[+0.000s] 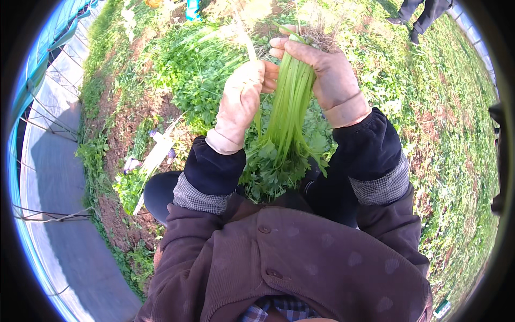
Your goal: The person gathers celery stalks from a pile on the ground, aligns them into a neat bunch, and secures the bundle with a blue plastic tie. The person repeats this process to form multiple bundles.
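Observation:
My right hand (338, 76), in a soiled pale glove, grips a bunch of leafy celery-like stalks (291, 92) near its root end. The tangled brown roots (320, 38) point up and away from me, and the leaves (277, 167) hang toward my lap. Just left of the bunch is my left hand (243, 90), gloved too, with its fingers curled around a pale, thin stalk or strip (246, 38). That piece sticks up above the hand, bright with glare, so its exact kind is unclear. Between my knees, more green leaves lie under the bunch.
Ahead on the left lies a heap of cut greens (197, 76). A pale flat strip (161, 149) rests beside my left knee. Plastic sheeting (60, 161) with metal rods borders the left. Another person's legs (426, 20) stand at upper right; a blue boot (193, 10) shows at the top.

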`<state>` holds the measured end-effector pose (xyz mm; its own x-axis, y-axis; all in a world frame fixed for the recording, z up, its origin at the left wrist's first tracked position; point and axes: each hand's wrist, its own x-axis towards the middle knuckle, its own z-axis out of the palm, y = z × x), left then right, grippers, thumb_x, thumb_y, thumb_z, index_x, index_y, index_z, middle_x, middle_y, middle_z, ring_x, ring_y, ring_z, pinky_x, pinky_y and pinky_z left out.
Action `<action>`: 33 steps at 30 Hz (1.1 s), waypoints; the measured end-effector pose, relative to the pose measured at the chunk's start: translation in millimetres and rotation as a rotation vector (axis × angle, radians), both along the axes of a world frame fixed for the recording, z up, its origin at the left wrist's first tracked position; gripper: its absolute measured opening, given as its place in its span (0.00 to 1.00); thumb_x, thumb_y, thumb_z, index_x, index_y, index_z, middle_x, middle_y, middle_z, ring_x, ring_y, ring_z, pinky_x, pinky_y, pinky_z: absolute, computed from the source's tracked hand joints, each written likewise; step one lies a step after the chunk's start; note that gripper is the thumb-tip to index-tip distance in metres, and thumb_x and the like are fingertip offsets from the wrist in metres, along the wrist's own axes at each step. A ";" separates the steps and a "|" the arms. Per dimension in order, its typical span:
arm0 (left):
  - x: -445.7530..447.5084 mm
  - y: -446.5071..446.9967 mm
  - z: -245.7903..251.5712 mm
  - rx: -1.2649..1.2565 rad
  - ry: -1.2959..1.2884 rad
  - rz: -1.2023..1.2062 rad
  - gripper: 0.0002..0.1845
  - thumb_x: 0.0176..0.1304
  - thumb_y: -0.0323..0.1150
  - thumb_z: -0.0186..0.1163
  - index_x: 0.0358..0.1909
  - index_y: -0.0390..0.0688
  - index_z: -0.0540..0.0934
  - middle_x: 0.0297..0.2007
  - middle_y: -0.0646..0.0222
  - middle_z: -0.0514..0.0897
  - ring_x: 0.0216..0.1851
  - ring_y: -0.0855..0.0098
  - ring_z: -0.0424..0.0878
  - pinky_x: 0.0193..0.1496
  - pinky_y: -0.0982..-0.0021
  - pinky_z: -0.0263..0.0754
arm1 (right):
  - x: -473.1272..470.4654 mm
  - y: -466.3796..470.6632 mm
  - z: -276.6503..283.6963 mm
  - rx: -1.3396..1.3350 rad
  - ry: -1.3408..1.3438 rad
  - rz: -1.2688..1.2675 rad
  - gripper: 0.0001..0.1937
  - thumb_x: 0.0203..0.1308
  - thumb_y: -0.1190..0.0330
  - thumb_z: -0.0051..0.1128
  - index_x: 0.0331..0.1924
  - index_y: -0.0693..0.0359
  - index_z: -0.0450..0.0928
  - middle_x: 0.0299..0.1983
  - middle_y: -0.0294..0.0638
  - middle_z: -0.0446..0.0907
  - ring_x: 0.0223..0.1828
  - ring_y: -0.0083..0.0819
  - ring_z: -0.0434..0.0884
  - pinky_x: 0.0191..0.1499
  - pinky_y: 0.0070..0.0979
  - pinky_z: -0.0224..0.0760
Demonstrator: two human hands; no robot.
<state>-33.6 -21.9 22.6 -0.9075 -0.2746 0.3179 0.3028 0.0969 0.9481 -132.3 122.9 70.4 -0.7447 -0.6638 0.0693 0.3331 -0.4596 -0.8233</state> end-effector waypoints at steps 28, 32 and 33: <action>-2.9 19.8 -4.8 0.548 -0.433 -0.365 0.20 0.60 0.26 0.70 0.54 0.37 0.78 0.33 0.65 0.86 0.31 0.71 0.85 0.37 0.70 0.82 | -38.6 16.8 -11.2 0.024 0.541 -0.089 0.31 0.67 0.58 0.65 0.70 0.58 0.68 0.68 0.44 0.72 0.70 0.37 0.71 0.68 0.35 0.70; 1.2 4.2 -16.9 0.517 -0.487 -0.236 0.16 0.60 0.24 0.69 0.50 0.35 0.81 0.32 0.64 0.85 0.28 0.71 0.84 0.33 0.72 0.81 | -32.8 13.8 -9.7 0.400 1.240 -0.625 0.21 0.65 0.60 0.66 0.61 0.51 0.79 0.67 0.42 0.75 0.73 0.36 0.69 0.72 0.34 0.63; 1.2 2.1 -19.1 0.516 -0.481 -0.244 0.15 0.60 0.24 0.69 0.49 0.35 0.81 0.32 0.64 0.85 0.27 0.72 0.84 0.33 0.72 0.81 | -32.6 8.9 -12.7 0.464 1.370 -0.659 0.16 0.64 0.60 0.65 0.55 0.51 0.81 0.59 0.40 0.79 0.69 0.35 0.72 0.70 0.34 0.64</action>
<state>-32.3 -19.8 3.5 -0.9681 -0.0542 -0.2447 -0.2014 -0.4132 0.8881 -164.9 131.8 57.7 -0.4449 -0.4174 0.7923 -0.8936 0.1479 -0.4239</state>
